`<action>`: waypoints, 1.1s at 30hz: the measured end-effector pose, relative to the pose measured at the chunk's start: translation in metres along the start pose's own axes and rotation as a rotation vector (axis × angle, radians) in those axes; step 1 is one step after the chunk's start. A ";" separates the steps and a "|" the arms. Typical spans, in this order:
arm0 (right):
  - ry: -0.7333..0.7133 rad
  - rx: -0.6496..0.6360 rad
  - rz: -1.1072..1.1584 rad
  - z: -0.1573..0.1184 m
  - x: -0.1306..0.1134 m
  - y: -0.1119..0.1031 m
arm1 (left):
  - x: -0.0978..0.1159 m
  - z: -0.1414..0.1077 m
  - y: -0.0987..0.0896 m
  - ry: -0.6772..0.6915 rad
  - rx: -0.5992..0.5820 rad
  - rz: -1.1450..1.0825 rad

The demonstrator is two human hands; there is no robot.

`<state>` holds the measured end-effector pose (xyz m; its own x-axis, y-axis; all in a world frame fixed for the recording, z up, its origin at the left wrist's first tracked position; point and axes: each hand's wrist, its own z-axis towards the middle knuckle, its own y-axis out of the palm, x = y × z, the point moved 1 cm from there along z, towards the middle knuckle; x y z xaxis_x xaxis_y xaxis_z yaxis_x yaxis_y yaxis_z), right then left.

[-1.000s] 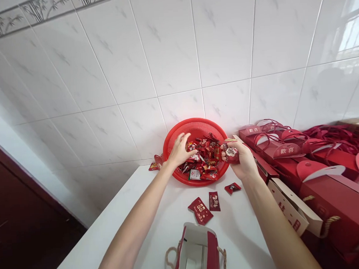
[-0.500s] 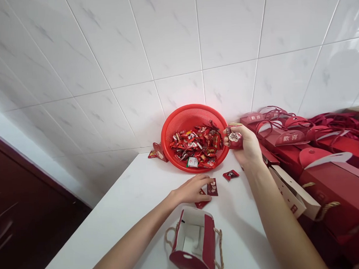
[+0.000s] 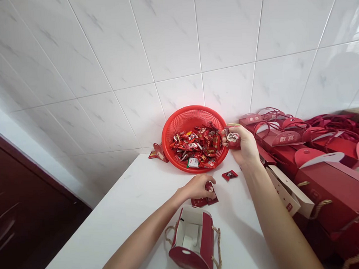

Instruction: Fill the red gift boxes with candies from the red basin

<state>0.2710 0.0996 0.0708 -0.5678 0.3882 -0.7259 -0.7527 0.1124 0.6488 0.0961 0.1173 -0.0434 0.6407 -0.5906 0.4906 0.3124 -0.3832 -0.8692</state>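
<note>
My right hand (image 3: 244, 145) is closed round a small bundle of red candy packets (image 3: 233, 137), the front one with a pale round label, held at the right rim of the red plastic basket (image 3: 193, 109). Wrapped candies (image 3: 198, 145) fill the basket's lower part. My left hand (image 3: 198, 186) curls its thumb and forefinger about a dark red packet (image 3: 213, 197) on the table. Under that hand another red packet (image 3: 198, 202) lies partly covered. Nearer to me stands a red gift box (image 3: 191, 246) with rope handles, its top open and its inside white.
A single red wrapped candy (image 3: 229, 175) lies on the white table (image 3: 134, 193). More packets (image 3: 158, 151) are left of the basket. Many red gift boxes (image 3: 326, 183) crowd the right side. A tiled wall (image 3: 175, 50) rises behind.
My left hand's fingers have curled in about the dark red packet, which has shifted slightly towards me beside the other packet. My right hand keeps its bundle near the basket rim.
</note>
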 end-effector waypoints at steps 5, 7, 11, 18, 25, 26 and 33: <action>-0.002 0.001 0.005 0.000 -0.001 0.000 | -0.015 0.014 -0.056 -0.025 0.459 -0.476; -0.004 0.000 0.007 -0.001 -0.001 0.000 | -0.023 0.015 -0.079 -0.106 0.771 -0.614; -0.006 0.001 0.007 -0.001 -0.001 0.000 | -0.030 -0.003 -0.078 -0.056 0.645 -0.513; -0.013 -0.004 -0.001 -0.001 0.001 0.001 | -0.027 -0.054 -0.024 -0.001 -0.059 -0.092; -0.018 -0.010 -0.014 -0.003 0.001 0.002 | -0.027 -0.053 -0.019 -0.033 -0.075 0.032; -0.016 -0.006 -0.011 -0.003 0.000 0.002 | -0.028 -0.050 -0.021 -0.027 -0.106 0.018; -0.011 -0.003 -0.023 -0.006 -0.003 0.004 | -0.029 -0.016 -0.086 -0.070 0.670 -0.340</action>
<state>0.2677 0.0934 0.0743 -0.5466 0.3951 -0.7383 -0.7667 0.1185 0.6310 0.0399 0.1562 0.0181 0.4686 -0.4619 0.7530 0.8464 -0.0092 -0.5324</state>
